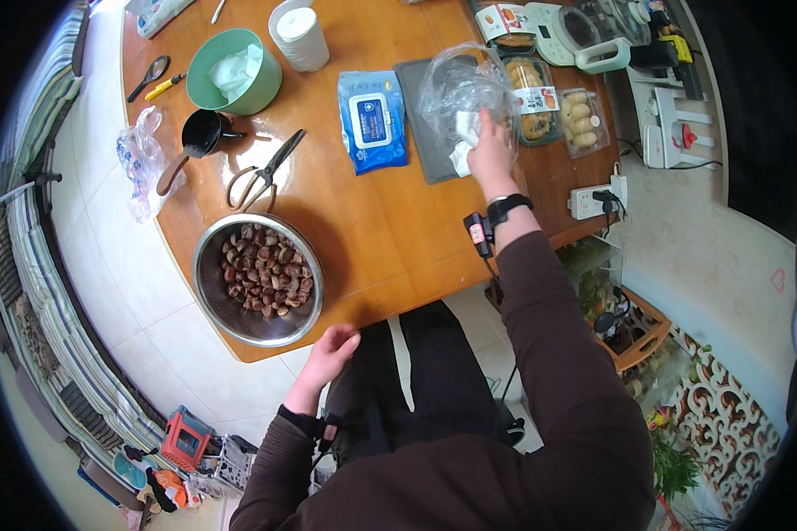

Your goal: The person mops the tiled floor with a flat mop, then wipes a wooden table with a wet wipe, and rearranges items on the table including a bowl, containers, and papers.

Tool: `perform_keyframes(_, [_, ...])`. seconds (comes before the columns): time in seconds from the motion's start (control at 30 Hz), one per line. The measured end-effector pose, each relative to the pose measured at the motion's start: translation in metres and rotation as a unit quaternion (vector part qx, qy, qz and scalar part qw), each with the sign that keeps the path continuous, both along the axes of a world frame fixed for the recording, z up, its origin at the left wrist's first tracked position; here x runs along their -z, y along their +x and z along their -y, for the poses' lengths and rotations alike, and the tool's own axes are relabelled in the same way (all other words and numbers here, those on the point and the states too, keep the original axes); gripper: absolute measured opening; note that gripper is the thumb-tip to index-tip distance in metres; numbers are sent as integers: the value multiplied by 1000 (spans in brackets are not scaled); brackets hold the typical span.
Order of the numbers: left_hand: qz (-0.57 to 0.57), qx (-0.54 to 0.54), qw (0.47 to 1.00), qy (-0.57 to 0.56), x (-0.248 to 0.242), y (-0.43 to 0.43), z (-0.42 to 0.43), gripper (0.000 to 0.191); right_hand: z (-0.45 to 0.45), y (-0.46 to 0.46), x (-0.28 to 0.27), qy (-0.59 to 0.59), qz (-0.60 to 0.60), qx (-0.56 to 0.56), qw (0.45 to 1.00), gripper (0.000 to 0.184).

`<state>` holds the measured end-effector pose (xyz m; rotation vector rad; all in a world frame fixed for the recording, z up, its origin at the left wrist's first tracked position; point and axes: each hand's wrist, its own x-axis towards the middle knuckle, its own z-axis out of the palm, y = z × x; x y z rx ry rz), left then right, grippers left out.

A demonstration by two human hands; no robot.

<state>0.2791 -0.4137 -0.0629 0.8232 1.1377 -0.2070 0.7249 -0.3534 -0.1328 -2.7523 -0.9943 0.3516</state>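
My right hand (pixel 491 154) reaches over the far right part of the wooden table, its fingers closed around a crumpled white tissue (pixel 466 126). Under and around it spreads a clear plastic bag (pixel 438 93), partly on a dark grey board (pixel 414 99). Left of the board lies a blue pack of wet wipes (pixel 372 126) with a white lid. My left hand (pixel 335 350) hovers at the near table edge, loosely curled and holding nothing. Close to it stands a steel bowl (pixel 202 265) of brown chestnuts (pixel 265 272).
Scissors (pixel 265 174) lie behind the bowl. A black pot (pixel 202 136), a green bin (pixel 265 83) and a tissue roll (pixel 302 43) stand farther back. Food boxes (pixel 531 99), a kitchen scale (pixel 550 33) and a power strip (pixel 586 202) line the right side.
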Motion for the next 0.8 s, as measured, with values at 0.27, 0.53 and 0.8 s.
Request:
perform_keyframes(0.27, [164,-197,966,25,8,130,-58,80,53,-111,-55,89,-716,35,691,23])
perform_keyframes(0.53, [65,-284,941,171,38,157,-64,28,89,-97,-75,80,-698,106,703,29])
perform_keyframes(0.8, [-323,-25,834,447,56,262,-178,75,60,23,-14,45,-162,107,980,57])
